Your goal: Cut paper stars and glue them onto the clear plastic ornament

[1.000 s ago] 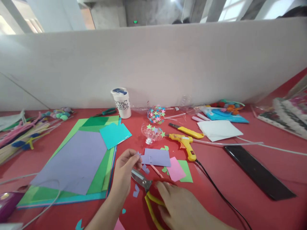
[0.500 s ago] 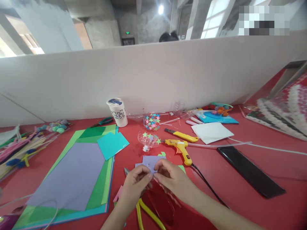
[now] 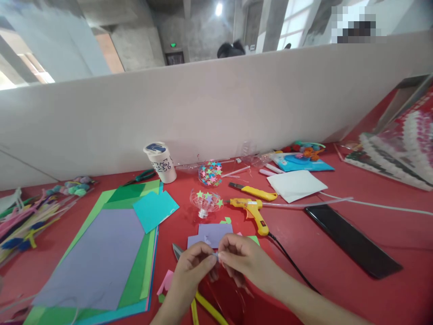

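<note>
My left hand (image 3: 193, 267) and my right hand (image 3: 242, 260) meet low in the middle, fingertips pinched together on a tiny piece of purple paper (image 3: 214, 254). Under them lie yellow-handled scissors (image 3: 204, 306), blade tip poking out to the left. Just beyond the fingers rests a purple paper sheet (image 3: 213, 233) with cut-outs. Further back stand a clear half ball with paper stars (image 3: 204, 201) and a second star-covered ball (image 3: 210, 173).
A yellow glue gun (image 3: 253, 211) with a black cord lies right of the hands, a yellow cutter (image 3: 254, 192) behind it. A stack of coloured sheets (image 3: 101, 253) fills the left. A paper cup (image 3: 160, 161), white pad (image 3: 296, 185), black slab (image 3: 352, 241) and pipe cleaners (image 3: 23, 219) ring the red table.
My right hand left the scissors handle and rose to meet my left hand. Both now pinch the small purple piece. The camera tilted up a little.
</note>
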A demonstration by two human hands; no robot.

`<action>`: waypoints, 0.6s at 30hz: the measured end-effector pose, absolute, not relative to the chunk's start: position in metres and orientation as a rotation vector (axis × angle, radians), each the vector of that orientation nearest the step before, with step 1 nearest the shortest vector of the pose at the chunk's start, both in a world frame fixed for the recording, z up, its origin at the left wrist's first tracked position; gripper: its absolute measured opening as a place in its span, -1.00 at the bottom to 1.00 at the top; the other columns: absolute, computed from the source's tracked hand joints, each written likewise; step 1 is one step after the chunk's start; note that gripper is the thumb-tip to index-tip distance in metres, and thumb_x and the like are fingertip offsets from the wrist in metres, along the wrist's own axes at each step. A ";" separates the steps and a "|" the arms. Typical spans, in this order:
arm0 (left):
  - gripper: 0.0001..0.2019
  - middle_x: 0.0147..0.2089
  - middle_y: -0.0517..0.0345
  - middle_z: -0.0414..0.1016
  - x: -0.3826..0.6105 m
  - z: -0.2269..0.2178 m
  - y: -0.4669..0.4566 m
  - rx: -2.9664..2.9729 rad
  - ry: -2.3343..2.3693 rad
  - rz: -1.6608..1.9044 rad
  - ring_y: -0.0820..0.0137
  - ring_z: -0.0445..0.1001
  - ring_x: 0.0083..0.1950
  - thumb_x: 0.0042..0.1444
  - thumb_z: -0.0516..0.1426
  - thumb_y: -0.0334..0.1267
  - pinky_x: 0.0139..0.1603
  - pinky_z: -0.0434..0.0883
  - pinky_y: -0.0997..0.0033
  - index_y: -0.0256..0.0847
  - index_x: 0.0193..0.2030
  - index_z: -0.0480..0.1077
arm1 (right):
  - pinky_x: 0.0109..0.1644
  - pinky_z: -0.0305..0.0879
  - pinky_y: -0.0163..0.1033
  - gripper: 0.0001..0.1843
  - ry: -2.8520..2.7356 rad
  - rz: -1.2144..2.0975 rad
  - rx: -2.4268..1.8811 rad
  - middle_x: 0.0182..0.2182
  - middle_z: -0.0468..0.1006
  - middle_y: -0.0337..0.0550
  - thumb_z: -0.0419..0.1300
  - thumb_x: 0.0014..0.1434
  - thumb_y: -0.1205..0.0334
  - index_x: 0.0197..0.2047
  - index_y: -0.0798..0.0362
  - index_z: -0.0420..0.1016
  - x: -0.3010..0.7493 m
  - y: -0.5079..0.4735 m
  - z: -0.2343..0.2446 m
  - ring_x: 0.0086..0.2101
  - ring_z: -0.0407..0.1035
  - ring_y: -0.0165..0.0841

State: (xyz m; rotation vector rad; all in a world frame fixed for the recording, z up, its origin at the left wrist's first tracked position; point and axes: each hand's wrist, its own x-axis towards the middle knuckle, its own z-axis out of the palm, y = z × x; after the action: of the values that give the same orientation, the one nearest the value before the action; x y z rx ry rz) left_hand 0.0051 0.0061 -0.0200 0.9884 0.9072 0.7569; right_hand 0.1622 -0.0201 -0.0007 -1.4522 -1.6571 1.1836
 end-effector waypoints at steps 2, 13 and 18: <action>-0.72 -0.62 0.23 0.39 0.008 -0.018 0.006 0.953 0.944 0.733 0.53 0.33 -0.59 -0.06 0.27 -0.08 -0.52 0.26 0.55 -0.26 -0.53 0.40 | -0.53 0.18 -0.35 -0.88 -1.762 0.923 -1.492 -0.59 0.40 -0.29 -0.06 0.16 0.34 -0.39 0.03 0.23 0.164 -0.022 -0.002 -0.59 0.32 -0.41; -0.83 -0.59 0.24 0.41 0.020 -0.004 0.009 0.787 0.965 0.688 0.55 0.33 -0.62 -0.10 0.25 -0.21 -0.58 0.23 0.58 -0.25 -0.44 0.39 | -0.51 -0.01 -0.21 -0.76 -2.407 0.085 -1.245 -0.52 0.54 -0.10 -0.04 0.19 0.47 -0.35 0.09 0.41 0.180 -0.026 -0.011 -0.53 0.37 -0.26; -0.88 -0.63 0.24 0.36 0.021 -0.009 0.026 1.222 1.129 0.680 0.48 0.32 -0.63 -0.04 0.13 -0.23 -0.58 0.25 0.50 -0.23 -0.47 0.36 | -0.42 0.15 -0.28 -0.92 -2.344 0.117 -1.473 -0.47 0.57 -0.23 0.12 0.20 0.22 -0.28 0.01 0.41 0.191 -0.020 -0.006 -0.45 0.46 -0.32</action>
State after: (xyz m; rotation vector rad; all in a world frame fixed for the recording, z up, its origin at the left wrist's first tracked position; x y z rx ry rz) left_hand 0.0209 0.0261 -0.0093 1.2218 1.1294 0.6798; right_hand 0.1907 -0.0201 -0.0062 -1.4727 -2.3437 0.1167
